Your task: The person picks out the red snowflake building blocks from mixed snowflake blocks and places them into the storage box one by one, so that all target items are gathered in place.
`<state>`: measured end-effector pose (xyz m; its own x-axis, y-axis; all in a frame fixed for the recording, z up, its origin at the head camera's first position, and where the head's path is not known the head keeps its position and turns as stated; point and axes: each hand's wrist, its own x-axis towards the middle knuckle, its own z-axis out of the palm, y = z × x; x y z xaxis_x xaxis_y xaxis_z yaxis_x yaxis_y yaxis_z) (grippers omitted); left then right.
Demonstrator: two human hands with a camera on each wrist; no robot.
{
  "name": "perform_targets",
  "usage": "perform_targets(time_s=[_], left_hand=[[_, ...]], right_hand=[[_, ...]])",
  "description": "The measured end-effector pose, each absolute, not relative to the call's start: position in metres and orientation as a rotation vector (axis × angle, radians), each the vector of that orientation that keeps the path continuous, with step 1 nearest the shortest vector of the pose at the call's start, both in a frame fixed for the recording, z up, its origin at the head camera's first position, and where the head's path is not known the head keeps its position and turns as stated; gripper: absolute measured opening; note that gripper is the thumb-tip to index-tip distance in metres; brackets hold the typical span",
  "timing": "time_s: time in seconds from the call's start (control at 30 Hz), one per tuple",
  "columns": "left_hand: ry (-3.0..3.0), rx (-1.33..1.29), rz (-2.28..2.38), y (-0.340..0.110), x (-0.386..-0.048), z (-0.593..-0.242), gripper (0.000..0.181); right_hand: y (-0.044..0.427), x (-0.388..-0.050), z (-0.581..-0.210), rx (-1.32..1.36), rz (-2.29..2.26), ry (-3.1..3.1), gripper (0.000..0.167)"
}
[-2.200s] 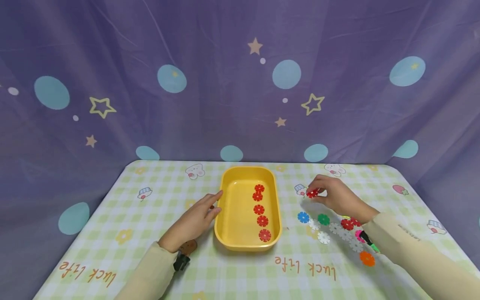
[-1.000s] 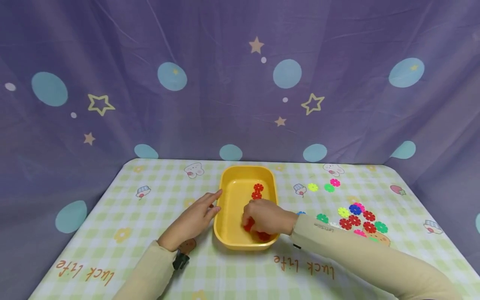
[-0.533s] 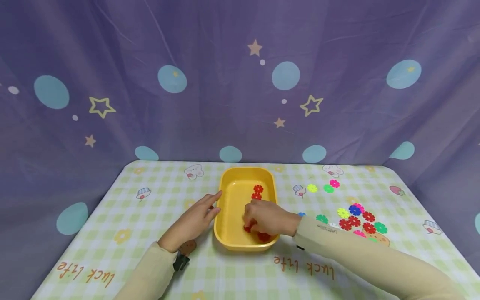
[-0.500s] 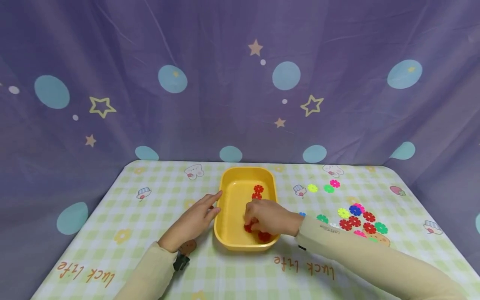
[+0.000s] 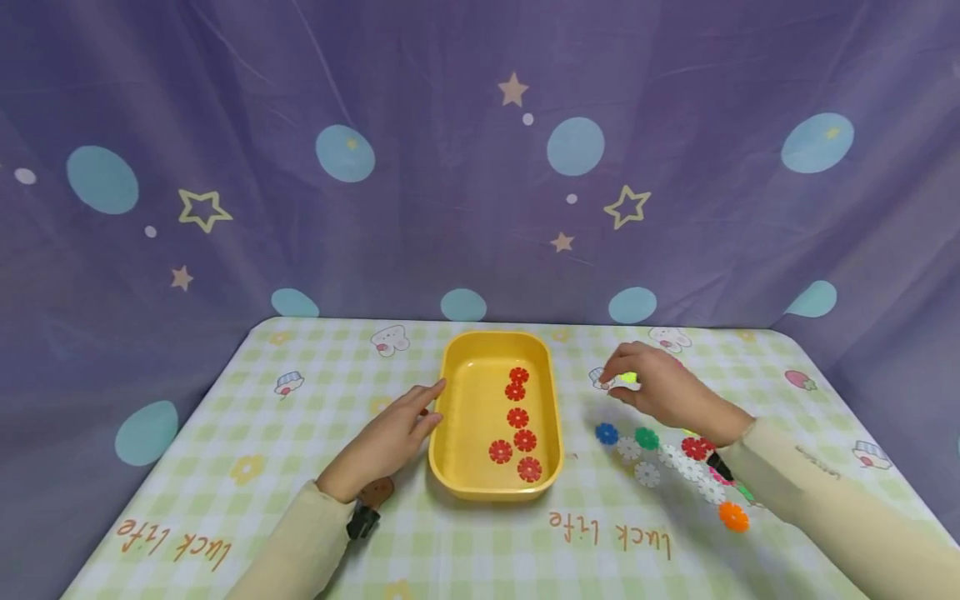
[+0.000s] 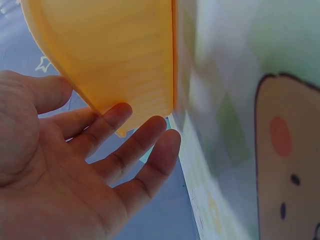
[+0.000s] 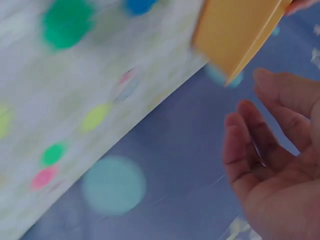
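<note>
A yellow tray [image 5: 468, 492] stands mid-table with several red flower-shaped discs [image 5: 517, 417] inside. Most form an uneven column along its right half; one red disc [image 5: 500, 452] lies left of that column near the front. Fingers extended, my left hand [image 5: 390, 442] touches the tray's left rim; the left wrist view shows its fingertips at the yellow wall [image 6: 115, 60]. Over the table to the right of the tray hovers my right hand [image 5: 663, 392], its fingers loosely bent and nothing between them. A yellow disc [image 5: 627, 377] shows partly behind its fingers.
Loose discs spread right of the tray: blue [image 5: 607, 433], green [image 5: 647, 438], several white [image 5: 647, 475], red [image 5: 696, 448] and orange [image 5: 734, 517]. The right forearm covers part of them. A purple curtain [image 5: 480, 250] hangs behind the checked tablecloth [image 5: 300, 467].
My right hand carried a red disc into the tray, let it go left of the column, then moved back right over the table with nothing held. The left hand stayed at the rim.
</note>
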<state>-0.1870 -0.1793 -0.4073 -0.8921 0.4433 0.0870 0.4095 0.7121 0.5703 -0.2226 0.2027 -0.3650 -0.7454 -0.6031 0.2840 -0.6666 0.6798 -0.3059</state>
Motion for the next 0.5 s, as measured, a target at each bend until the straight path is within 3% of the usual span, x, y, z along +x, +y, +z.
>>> perform_targets(time_s=[0.3,0.5], left_hand=[[2.858,0.699,0.918,-0.177,-0.187,-0.407,0.051],[2.856,0.683,0.919,-0.177,-0.187,-0.407,0.051]], right_hand=[[0.291,-0.2,-0.384,0.606,0.6,-3.189,0.029],[0.32,-0.185,-0.406,0.619,0.6,-3.212,0.027]])
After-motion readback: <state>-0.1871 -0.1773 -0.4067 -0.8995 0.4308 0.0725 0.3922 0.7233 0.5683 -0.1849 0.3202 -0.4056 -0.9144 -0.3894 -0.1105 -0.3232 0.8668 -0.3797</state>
